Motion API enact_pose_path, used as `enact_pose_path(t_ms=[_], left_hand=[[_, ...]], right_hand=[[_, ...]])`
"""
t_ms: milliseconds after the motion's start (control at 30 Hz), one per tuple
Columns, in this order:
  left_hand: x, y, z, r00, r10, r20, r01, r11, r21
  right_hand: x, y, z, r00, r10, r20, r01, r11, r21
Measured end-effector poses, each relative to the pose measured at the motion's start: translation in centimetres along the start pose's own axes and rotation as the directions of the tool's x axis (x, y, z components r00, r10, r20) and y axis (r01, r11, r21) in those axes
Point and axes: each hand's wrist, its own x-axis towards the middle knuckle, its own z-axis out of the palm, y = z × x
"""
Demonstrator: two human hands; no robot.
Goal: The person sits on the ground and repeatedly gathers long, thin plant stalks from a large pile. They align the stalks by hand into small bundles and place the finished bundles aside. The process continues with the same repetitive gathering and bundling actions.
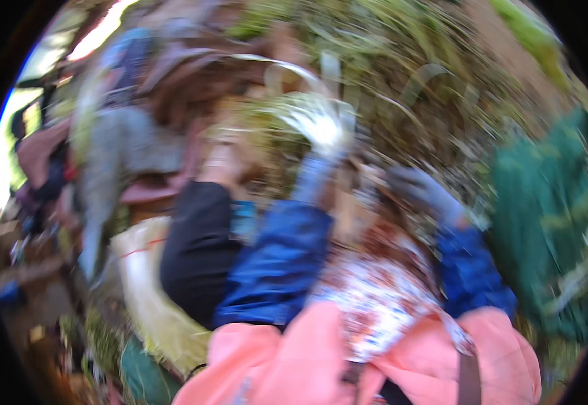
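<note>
Motion blur softens the whole view. My left hand [318, 169], in a light blue glove below a blue sleeve, is closed around a bundle of pale, glossy plant-fibre strips [319, 124]. Long loose ends of the strips curl away beyond it. My right hand [418, 190], in a grey-blue glove, is a little to the right, close to my lap. Its fingers are too blurred to tell whether they hold anything. A patterned apron [370, 304] covers my lap below both hands.
Heaped green and brown plant stalks [415, 86] cover the ground ahead. A green sack [542, 212] lies at right. A pale fibre bundle tied with red string [147, 273] rests at left. Another person in a brown garment [197, 76] sits ahead at left.
</note>
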Motion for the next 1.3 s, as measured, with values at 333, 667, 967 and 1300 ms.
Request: enact_pose_path(t_ms=[333, 667, 967, 1300], left_hand=[[-1.5, -1.6, 2.2, 0.999, 0.027, -0.046, -0.031, 0.996, -0.088], [4.9, -4.4, -6.3, 0.86, 0.455, -0.233, -0.388, 0.877, 0.282], [-1.1, 1.9, -0.4, 0.978, 0.093, -0.186, -0.136, 0.962, -0.235], [-1.7, 0.5, 1.2, 0.961, 0.186, -0.206, -0.225, 0.957, -0.184]], right_hand=[[-3.8, -0.2, -0.1, 0.977, -0.154, -0.149, 0.104, 0.95, -0.295], [-8.5, 6.5, -6.0, 0.911, -0.276, -0.305, -0.071, 0.624, -0.779], [-7.6, -2.4, -2.4, 0.913, -0.358, -0.196, 0.03, 0.538, -0.843], [-0.8, -1.7, 6.8, 0.803, -0.583, -0.124, 0.46, 0.739, -0.491]])
